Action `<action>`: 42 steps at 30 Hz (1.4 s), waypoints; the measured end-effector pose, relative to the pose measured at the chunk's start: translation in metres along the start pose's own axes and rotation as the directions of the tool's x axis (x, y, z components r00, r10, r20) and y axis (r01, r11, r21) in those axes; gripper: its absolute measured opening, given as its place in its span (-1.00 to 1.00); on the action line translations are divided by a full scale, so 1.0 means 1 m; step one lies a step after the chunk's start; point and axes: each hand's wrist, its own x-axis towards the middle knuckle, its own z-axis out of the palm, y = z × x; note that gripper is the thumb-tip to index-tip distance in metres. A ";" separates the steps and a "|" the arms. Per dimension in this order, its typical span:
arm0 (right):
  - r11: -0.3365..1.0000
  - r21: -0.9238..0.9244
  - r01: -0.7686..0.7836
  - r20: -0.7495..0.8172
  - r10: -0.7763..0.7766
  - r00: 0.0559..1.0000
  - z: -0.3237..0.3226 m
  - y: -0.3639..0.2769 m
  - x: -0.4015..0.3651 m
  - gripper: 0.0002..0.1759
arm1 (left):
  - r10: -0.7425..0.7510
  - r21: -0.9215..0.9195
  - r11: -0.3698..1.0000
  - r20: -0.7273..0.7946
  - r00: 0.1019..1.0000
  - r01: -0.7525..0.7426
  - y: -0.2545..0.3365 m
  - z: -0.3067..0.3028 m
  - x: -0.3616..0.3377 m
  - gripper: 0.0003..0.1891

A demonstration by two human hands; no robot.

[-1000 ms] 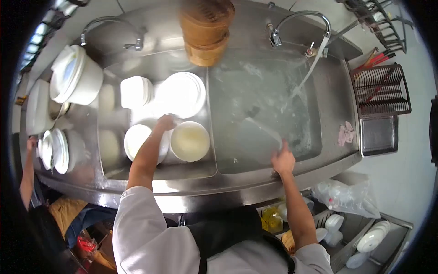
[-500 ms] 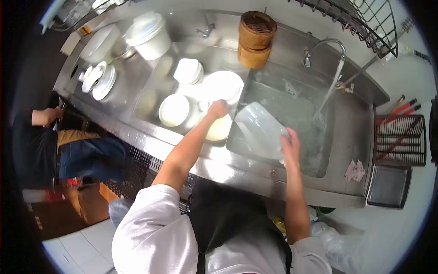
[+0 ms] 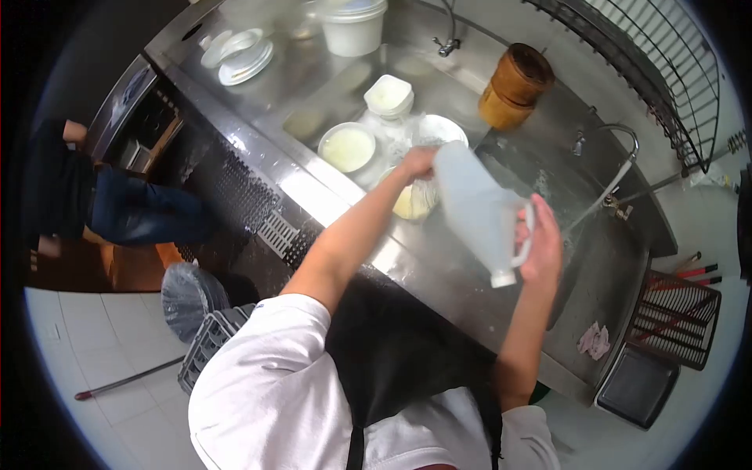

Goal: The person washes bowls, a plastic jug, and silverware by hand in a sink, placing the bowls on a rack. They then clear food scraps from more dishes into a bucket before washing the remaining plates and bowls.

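Observation:
A translucent white plastic jug (image 3: 478, 204) is held tilted over the sink's near edge, its neck and cap low and its base up to the left. Around its handle my right hand (image 3: 542, 239) is closed. My left hand (image 3: 421, 162) is at the jug's base end, fingers curled; what they hold is hidden. Under my left hand is a bowl with yellowish contents (image 3: 411, 204). A round white bowl (image 3: 348, 147), a stack of square white bowls (image 3: 388, 95) and a white plate (image 3: 446, 129) sit close by.
Water runs from a faucet (image 3: 627, 157) into the right basin. Bamboo steamers (image 3: 517, 82) stand behind. A white bucket (image 3: 352, 27) and stacked dishes (image 3: 247, 63) are at the back left. A pink cloth (image 3: 594, 341) lies right. Another person (image 3: 133, 204) stands at left.
The jug has swung up and tipped, so its handle and capped neck now show. My left hand has moved right to its base end. The whole view has turned.

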 end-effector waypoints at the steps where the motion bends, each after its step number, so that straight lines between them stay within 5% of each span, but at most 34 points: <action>1: 0.998 -0.033 0.050 -0.044 -0.051 0.998 -0.009 0.001 -0.002 -0.64 | -0.018 0.128 0.992 -0.001 1.000 0.018 -0.004 -0.017 0.006 -0.67; 4: 0.975 -0.184 0.126 -0.160 -0.156 0.975 -0.061 0.006 -0.007 -0.63 | 0.237 0.399 0.884 0.063 0.969 -0.242 0.014 -0.081 -0.033 -0.77; 6: 0.870 -0.483 0.100 -0.439 -0.339 0.832 -0.074 0.018 -0.008 -0.56 | 0.354 0.358 0.878 -0.041 0.934 -0.317 0.022 -0.127 -0.074 -0.76; 8: 0.757 -0.652 -0.029 -0.476 -0.380 0.793 -0.117 0.036 -0.001 -0.50 | 0.407 0.374 0.872 -0.195 0.892 -0.316 0.010 -0.187 -0.119 -0.77; 10: 0.496 -0.852 -0.168 -0.423 -0.463 0.779 -0.175 0.056 0.013 -0.41 | 0.405 0.405 0.878 -0.342 0.848 -0.256 -0.006 -0.243 -0.164 -0.78; 12: -0.081 -0.943 -0.322 -0.200 -0.635 0.746 -0.192 0.069 0.019 -0.34 | 0.435 0.523 0.835 -0.435 0.788 -0.172 -0.025 -0.293 -0.220 -0.76; 15: -0.328 -0.671 -0.665 -0.355 -0.646 0.676 -0.090 0.085 0.006 -0.31 | 0.332 0.502 0.864 -0.614 0.716 0.030 -0.070 -0.360 -0.295 -0.77; 18: -0.319 -0.856 -0.407 -0.148 -0.603 0.784 -0.100 0.096 0.046 -0.32 | 0.375 0.569 0.789 -0.745 0.551 0.233 -0.130 -0.424 -0.360 -0.81; 20: 0.028 -0.979 -0.203 -0.193 -0.460 0.867 -0.089 0.121 0.088 -0.40 | 0.319 0.481 0.816 -0.837 0.444 0.321 -0.153 -0.457 -0.403 -0.77; 21: 0.174 -0.981 -0.084 -0.150 -0.410 0.900 -0.084 0.137 0.107 -0.45 | 0.164 0.321 0.876 -0.900 0.404 0.359 -0.160 -0.471 -0.425 -0.75; 25: 0.362 -0.930 -0.056 -0.145 -0.222 0.964 0.029 0.199 0.137 -0.51 | 0.085 0.178 0.835 -0.977 0.197 0.520 -0.218 -0.533 -0.510 -0.69; 28: 0.312 -0.948 0.055 -0.005 -0.187 0.982 0.065 0.244 0.174 -0.55 | 0.047 0.053 0.775 -0.999 0.025 0.629 -0.232 -0.552 -0.564 -0.67; 31: 0.370 -0.929 0.006 -0.043 -0.122 0.992 0.141 0.271 0.175 -0.61 | -0.005 -0.099 0.720 -0.990 -0.138 0.687 -0.281 -0.582 -0.612 -0.67; 33: 0.389 -0.921 0.020 -0.030 -0.123 0.992 0.171 0.288 0.187 -0.63 | -0.006 -0.111 0.642 -0.990 -0.140 0.759 -0.296 -0.593 -0.638 -0.63; 34: 0.400 -0.916 0.029 -0.022 -0.124 0.992 0.185 0.296 0.194 -0.64 | -0.047 -0.147 0.677 -0.986 -0.157 0.722 -0.359 -0.622 -0.665 -0.61; 35: 0.411 -0.911 0.032 -0.023 -0.129 0.991 0.197 0.304 0.203 -0.66 | -0.187 -0.217 0.632 -0.974 -0.126 0.744 -0.302 -0.599 -0.657 -0.64; 37: 0.475 -0.879 0.030 -0.035 -0.128 0.991 0.221 0.317 0.221 -0.68 | -0.409 -0.483 0.729 -0.876 -0.257 0.485 -0.327 -0.615 -0.668 -0.68; 39: 0.546 -0.837 0.036 -0.047 -0.137 0.989 0.243 0.335 0.247 -0.71 | -0.554 -0.567 0.602 -0.804 -0.217 0.562 -0.318 -0.629 -0.667 -0.75; 41: 0.583 -0.811 0.041 -0.066 -0.160 0.985 0.270 0.350 0.275 -0.72 | -0.531 -0.525 0.725 -0.838 -0.124 0.446 -0.291 -0.624 -0.641 -0.80; 42: 0.600 -0.799 0.038 -0.077 -0.164 0.983 0.285 0.360 0.290 -0.72 | -0.667 -0.606 0.698 -0.745 0.036 0.381 -0.326 -0.650 -0.658 -0.71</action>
